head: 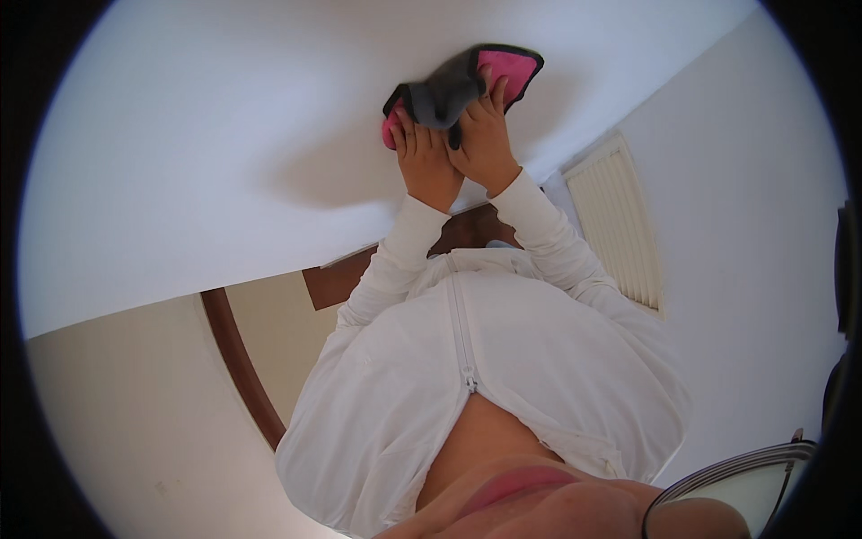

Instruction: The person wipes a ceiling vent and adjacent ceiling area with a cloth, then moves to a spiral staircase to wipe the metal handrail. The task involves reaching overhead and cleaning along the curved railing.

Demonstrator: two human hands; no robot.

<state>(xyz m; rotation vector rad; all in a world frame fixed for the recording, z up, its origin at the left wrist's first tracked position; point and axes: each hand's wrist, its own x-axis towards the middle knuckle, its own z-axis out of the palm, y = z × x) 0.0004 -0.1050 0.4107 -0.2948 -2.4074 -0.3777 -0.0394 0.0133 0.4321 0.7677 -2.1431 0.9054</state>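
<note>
Both my hands are on a pink-and-grey cloth (441, 98) with black edging, perhaps microfibre. It is bunched in the middle, grey side out, with pink showing at both ends. My left hand (429, 158) has its fingers over the left pink end. My right hand (486, 138) lies close beside it, fingers spread over the grey fold and the larger pink corner. The cloth appears to rest against a broad, smooth white surface (222, 121), where soft shadows fall around the hands. The undersides of my hands and the cloth are hidden.
A pale wall (734, 162) meets the white surface on the right and bears a cream louvred panel (616, 222). Dark brown wood (475, 229) shows past the surface's near edge. At the left stands a curved-looking brown strip (242, 364). My glasses (731, 465) intrude at lower right.
</note>
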